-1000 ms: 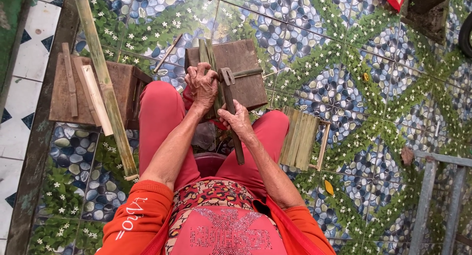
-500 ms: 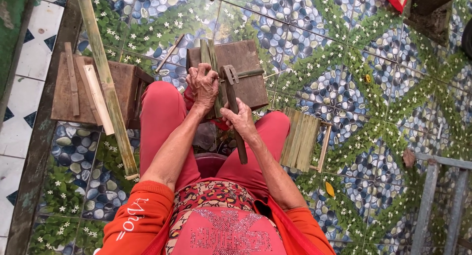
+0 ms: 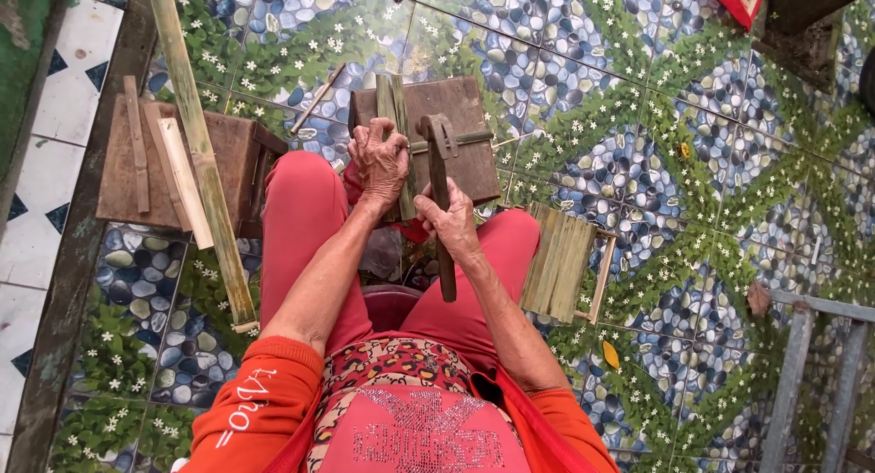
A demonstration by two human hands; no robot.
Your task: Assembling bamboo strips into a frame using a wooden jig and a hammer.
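Note:
My left hand (image 3: 381,159) grips a short green bamboo piece (image 3: 393,104) that stands upright on a brown wooden block (image 3: 456,113) between my knees. My right hand (image 3: 451,220) holds the handle of a dark chopping knife (image 3: 437,177), its hooked blade raised beside the bamboo piece, over the block. I sit with red trousers and orange sleeves in view. The bamboo's lower part is hidden behind my left hand.
A low wooden stool (image 3: 232,159) at the left carries wood slats, and a long bamboo strip (image 3: 205,163) lies across it. Several split bamboo strips (image 3: 558,262) lie by my right knee. A metal frame (image 3: 807,373) stands at lower right on the patterned tile floor.
My right hand has lifted the knife from a slanted position to nearly upright, closer to the bamboo piece. My left hand has stayed on the bamboo.

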